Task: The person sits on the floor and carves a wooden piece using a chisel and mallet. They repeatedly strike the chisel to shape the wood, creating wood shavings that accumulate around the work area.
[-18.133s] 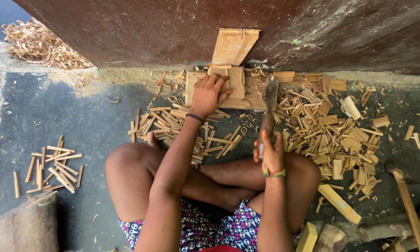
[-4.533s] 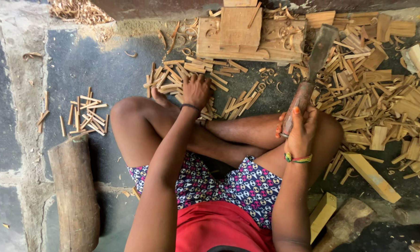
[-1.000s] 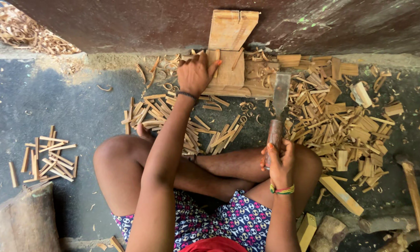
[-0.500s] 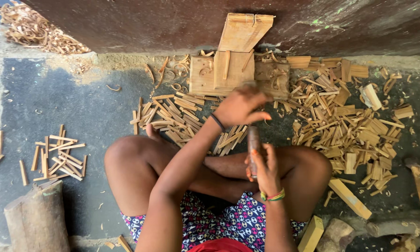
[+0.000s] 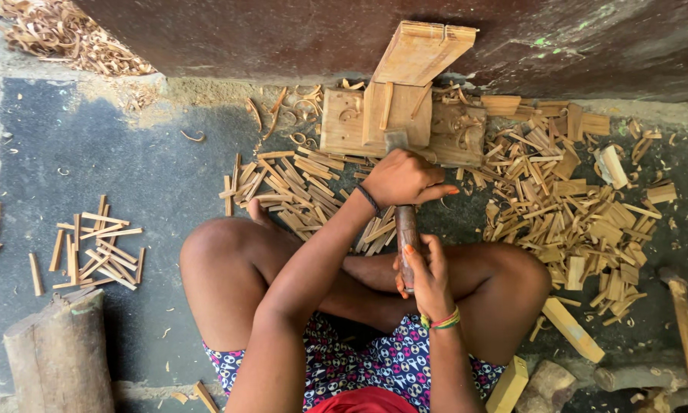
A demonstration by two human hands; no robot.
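Hands grip one tool: our right hand (image 5: 430, 277) clamps the handle (image 5: 407, 243) low, our left hand (image 5: 403, 177) closes over its top, steadying the blade on the block (image 5: 344, 122). Beyond, a board (image 5: 420, 52) leans on the wall; sticks (image 5: 566, 206) crowd the block's sides.

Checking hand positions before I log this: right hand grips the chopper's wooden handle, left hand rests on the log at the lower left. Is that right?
Not quite. The right hand does grip the chopper's wooden handle, but the left hand is over the blade end beside the wooden block, not on the log, which lies untouched. The head view shows this.
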